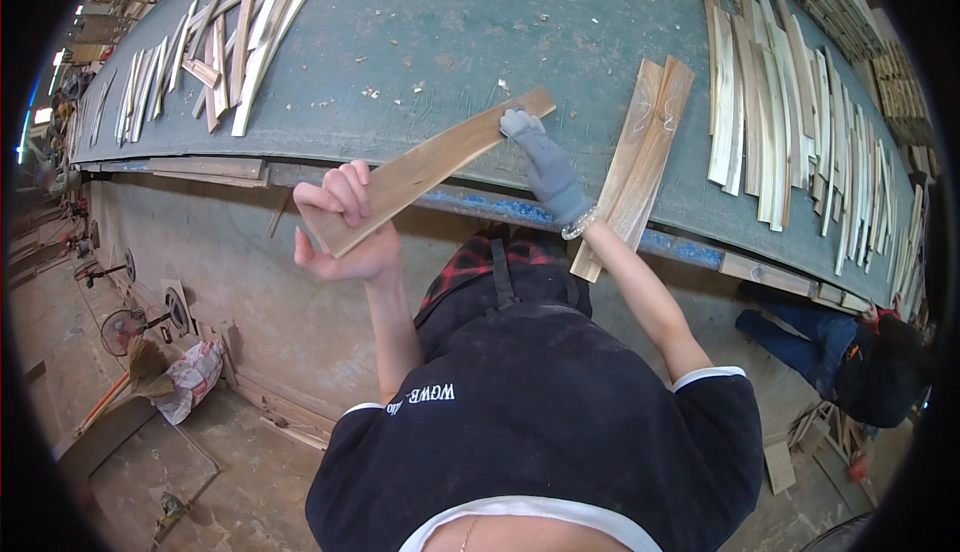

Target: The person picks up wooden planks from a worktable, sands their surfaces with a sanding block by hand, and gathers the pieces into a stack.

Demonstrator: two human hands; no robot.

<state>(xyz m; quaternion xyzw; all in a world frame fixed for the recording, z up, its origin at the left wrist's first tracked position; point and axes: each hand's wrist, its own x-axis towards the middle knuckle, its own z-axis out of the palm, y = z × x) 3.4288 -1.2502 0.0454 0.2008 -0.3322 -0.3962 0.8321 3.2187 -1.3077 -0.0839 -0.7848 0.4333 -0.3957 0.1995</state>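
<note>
My left hand (349, 222), bare, grips the near end of a flat wooden board (435, 162), with its fingers over the top face and its thumb apart at the lower left. The board slants up to the right over the edge of a green-topped table (450, 41). My right hand (544, 158), in a grey glove with a beaded bracelet at the wrist, holds the board near its far end. Just right of that hand, two wooden boards (637, 154) with chalk-like marks lie side by side, their near ends jutting past the table edge.
Thin wooden strips (765, 101) lie in rows on the table's right part; more strips (247, 41) lie in a loose pile at left. A person (847, 349) stands at the table's far right. On the floor at left are a fan (124, 330), a broom (146, 368) and a sack (191, 379).
</note>
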